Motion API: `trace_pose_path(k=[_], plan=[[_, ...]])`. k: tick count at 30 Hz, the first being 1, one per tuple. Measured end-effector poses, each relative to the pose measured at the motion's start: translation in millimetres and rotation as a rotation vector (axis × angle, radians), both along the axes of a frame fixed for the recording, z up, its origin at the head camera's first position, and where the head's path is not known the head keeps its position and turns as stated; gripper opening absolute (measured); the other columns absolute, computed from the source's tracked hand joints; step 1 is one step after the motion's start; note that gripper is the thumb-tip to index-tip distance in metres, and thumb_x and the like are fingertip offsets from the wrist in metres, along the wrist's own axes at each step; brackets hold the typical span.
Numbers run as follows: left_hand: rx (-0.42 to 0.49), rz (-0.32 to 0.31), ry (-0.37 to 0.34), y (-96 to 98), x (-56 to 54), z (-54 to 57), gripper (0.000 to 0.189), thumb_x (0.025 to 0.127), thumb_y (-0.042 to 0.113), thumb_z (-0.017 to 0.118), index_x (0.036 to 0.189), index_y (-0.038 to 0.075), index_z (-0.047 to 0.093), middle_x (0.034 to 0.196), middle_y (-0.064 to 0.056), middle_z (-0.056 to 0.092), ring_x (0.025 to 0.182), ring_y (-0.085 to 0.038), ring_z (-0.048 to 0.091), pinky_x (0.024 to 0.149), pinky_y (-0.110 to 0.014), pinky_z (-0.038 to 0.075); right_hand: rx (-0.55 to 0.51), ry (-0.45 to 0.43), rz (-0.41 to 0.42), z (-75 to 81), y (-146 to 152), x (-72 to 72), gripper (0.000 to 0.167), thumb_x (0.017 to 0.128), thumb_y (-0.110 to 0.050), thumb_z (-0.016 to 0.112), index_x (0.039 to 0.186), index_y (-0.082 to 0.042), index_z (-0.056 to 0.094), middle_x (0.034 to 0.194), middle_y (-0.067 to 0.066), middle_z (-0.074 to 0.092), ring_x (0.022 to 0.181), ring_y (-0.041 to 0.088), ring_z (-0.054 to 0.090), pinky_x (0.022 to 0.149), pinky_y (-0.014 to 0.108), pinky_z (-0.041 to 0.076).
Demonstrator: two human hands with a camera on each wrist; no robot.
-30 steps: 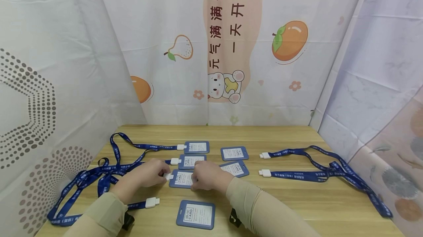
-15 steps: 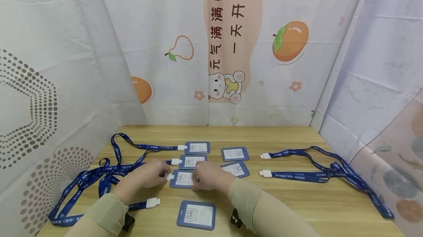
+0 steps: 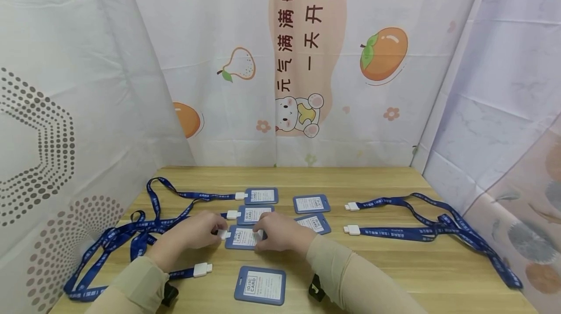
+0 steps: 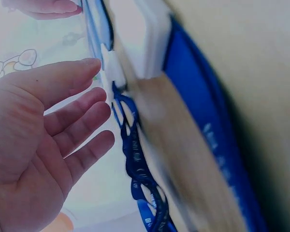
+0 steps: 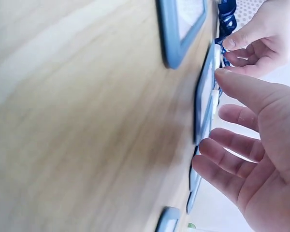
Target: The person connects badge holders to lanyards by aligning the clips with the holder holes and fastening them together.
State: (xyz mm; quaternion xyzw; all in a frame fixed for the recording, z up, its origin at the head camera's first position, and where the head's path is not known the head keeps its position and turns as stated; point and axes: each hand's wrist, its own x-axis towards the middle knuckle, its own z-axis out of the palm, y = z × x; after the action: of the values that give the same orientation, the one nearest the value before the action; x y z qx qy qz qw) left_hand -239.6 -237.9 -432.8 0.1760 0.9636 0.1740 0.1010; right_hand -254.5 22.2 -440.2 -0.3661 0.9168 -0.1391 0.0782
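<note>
My left hand [image 3: 201,230] pinches the white clip [image 3: 224,234] at the end of a blue lanyard. The clip meets the slotted end of a blue ID card holder [image 3: 238,237], which lies flat on the table. In the left wrist view the thumb tip is right at that clip [image 4: 116,70], and the other visible fingers curl loosely. Over the holder's right end is my right hand [image 3: 280,232], its fingers spread and relaxed. The right wrist view shows a gap between thumb and fingers, with the thumb tip close over the holder [image 5: 205,96].
Behind lie two holders [image 3: 261,195] [image 3: 256,214] joined to lanyards. A loose holder [image 3: 260,285] and a lanyard clip [image 3: 202,268] are in front. To the right are two more holders [image 3: 311,203] [image 3: 316,223] and two lanyards [image 3: 394,233]. Curtains surround the wooden table [image 3: 394,275].
My right hand's fingers have loosened from the card holder, and the hand has shifted slightly to the right. The left hand has stayed at the clip.
</note>
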Motion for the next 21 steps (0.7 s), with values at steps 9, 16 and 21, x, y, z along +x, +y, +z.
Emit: trace_pose_path(k=[9,16,21], plan=[[0.008,0.024,0.068,-1.8,4.4,19.1,0.026,0.09,0.02,0.079,0.115,0.015,0.076,0.115,0.001,0.07,0.097,-0.017,0.064,0.086,-0.043,0.056,-0.056,0.017,-0.007,10.0,5,-0.4,0.046,0.087,-0.041,0.081,0.127,-0.022,0.072,0.131,-0.005,0.064,0.119,0.012,0.06,0.1,0.033,0.049],[0.006,0.032,0.084,-3.5,5.2,27.7,0.031,0.093,0.029,0.076,0.122,0.016,0.074,0.126,-0.002,0.067,0.118,-0.026,0.062,0.098,-0.051,0.051,-0.079,0.016,-0.033,26.9,11,5.3,0.05,0.089,-0.042,0.078,0.134,-0.023,0.068,0.142,-0.002,0.057,0.128,0.02,0.056,0.103,0.039,0.048],[0.005,0.001,0.107,-3.3,6.9,37.0,0.034,0.094,0.032,0.076,0.124,0.016,0.074,0.128,-0.003,0.065,0.116,-0.025,0.063,0.097,-0.05,0.052,-0.103,0.028,-0.031,38.2,16,7.4,0.053,0.089,-0.043,0.078,0.137,-0.024,0.065,0.144,-0.001,0.056,0.129,0.02,0.056,0.102,0.041,0.049]])
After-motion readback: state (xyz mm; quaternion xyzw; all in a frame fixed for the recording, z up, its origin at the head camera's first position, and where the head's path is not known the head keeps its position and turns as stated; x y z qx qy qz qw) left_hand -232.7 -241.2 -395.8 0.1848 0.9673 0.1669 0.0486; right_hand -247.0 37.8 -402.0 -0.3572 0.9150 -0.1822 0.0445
